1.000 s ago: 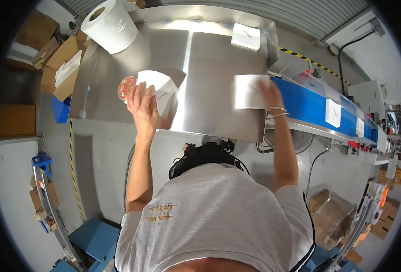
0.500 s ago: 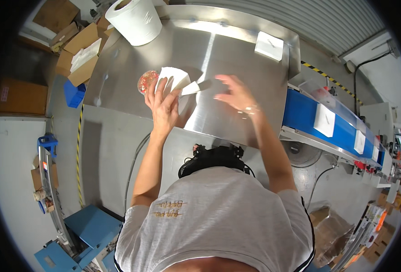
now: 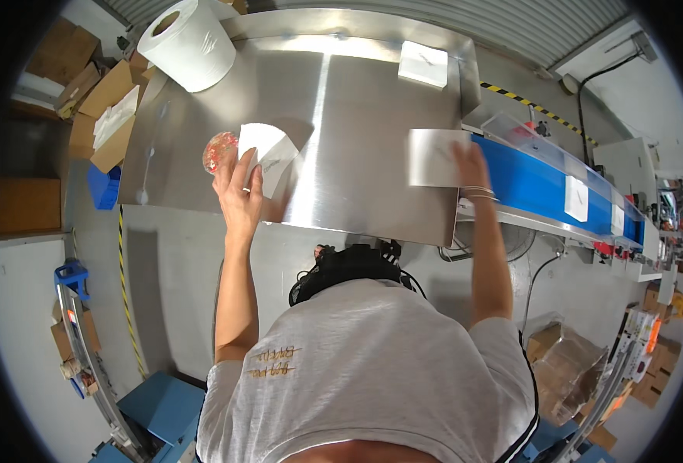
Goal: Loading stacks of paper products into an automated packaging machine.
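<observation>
My left hand (image 3: 240, 189) rests on fanned white sheets (image 3: 264, 144), fingers bent over them and a ring on one finger. Just left of the sheets is a round, clear-looking thing with red and pale specks (image 3: 219, 151); its kind is unclear, and my fingers partly cover it. My right hand (image 3: 473, 163), smeared by motion, grips the edge of a blurred white square packet (image 3: 434, 158). This packet is over the right end of the steel table (image 3: 357, 147), beside the blue conveyor belt (image 3: 515, 174).
Further white packets (image 3: 576, 198) lie on the belt, behind a clear guard. One white square packet (image 3: 423, 64) sits at the table's far right, near the raised rim. A large white roll (image 3: 191, 48) stands far left, beside an open cardboard box (image 3: 104, 116) and blue bin (image 3: 104, 185).
My right hand, empty and spread over the table before, is now at the belt side with a white packet. My left hand stays by the sheets. The view has shifted; belt packets sit farther along.
</observation>
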The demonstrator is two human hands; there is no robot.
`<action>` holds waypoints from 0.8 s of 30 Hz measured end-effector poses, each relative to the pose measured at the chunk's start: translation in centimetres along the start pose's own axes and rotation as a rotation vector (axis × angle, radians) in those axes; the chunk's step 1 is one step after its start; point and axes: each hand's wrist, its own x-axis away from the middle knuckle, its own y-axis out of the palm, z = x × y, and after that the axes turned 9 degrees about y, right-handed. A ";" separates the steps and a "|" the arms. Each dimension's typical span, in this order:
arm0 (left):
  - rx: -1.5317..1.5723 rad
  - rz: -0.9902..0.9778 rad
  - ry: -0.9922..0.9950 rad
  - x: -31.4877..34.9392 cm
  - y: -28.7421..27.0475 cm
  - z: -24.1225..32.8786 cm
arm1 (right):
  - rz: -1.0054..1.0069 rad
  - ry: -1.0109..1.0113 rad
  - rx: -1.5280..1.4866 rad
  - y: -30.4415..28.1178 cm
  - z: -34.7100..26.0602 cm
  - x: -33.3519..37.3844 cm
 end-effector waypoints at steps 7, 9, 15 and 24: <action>0.042 0.041 0.031 0.1 0.4 -0.2 | -0.275 1.181 -0.418 -3.7 9.3 1.1; 0.071 0.045 0.036 0.0 0.7 0.1 | -0.070 0.972 -0.619 -6.4 7.0 -1.6; 0.117 0.032 0.024 0.1 0.4 0.0 | -0.375 0.145 -1.754 -20.6 -7.6 -13.5; 0.118 -0.012 -0.058 -2.0 -1.3 0.6 | -0.438 0.030 -2.001 -21.0 -10.6 -15.5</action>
